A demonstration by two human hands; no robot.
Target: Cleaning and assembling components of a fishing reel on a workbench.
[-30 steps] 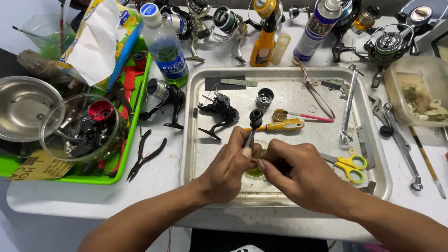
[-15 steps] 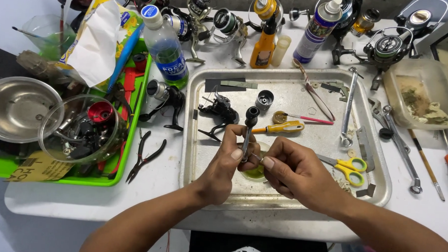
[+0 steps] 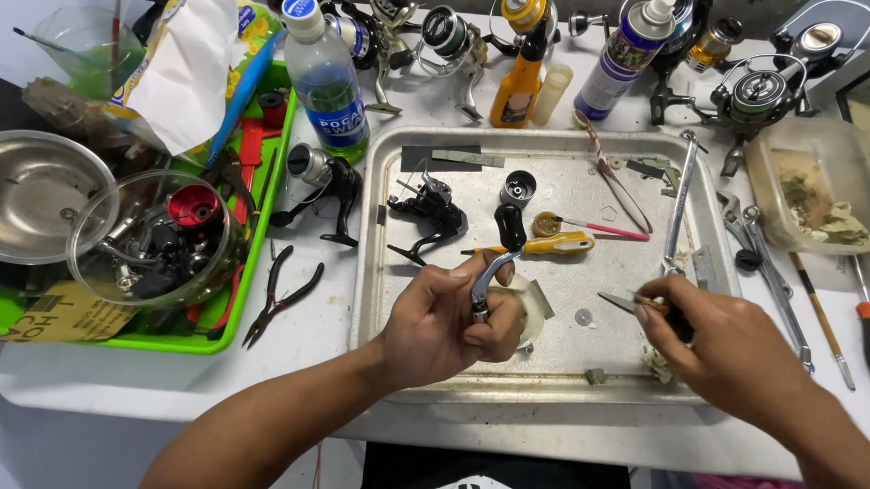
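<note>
Left hand [image 3: 452, 317] hides the crank handle's [image 3: 497, 256] base.

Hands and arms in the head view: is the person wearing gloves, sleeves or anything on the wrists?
No. The left hand and right hand are bare, without gloves, and I see no rings, watch or bands. Both forearms are uncovered up to the frame's edge, with no sleeves showing.
</note>
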